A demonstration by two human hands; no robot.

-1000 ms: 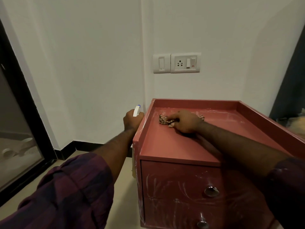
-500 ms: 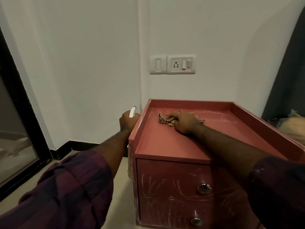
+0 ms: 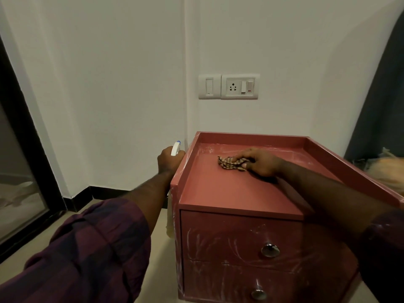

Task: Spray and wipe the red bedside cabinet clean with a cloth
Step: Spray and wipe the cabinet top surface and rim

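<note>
The red bedside cabinet (image 3: 220, 193) stands in the room corner, with a raised rim around its top and two drawers with round metal knobs. My right hand (image 3: 262, 164) presses a crumpled checked cloth (image 3: 230, 164) onto the back half of the top. My left hand (image 3: 169, 160) hangs just outside the cabinet's left rim, wrapped around a spray bottle. Only the bottle's white nozzle with a blue tip (image 3: 175, 148) shows above my fingers. White smears streak the drawer fronts and the back of the top.
White walls meet right behind the cabinet, with a switch and socket plate (image 3: 229, 86) above it. A dark-framed glass door (image 3: 19, 171) runs along the left. A dark curtain (image 3: 380, 101) and a pale bundle (image 3: 387, 171) sit at the right. Beige floor lies in front.
My right hand has slid the cloth a little to the right and toward me on the top. My left hand keeps the spray bottle beside the left rim.
</note>
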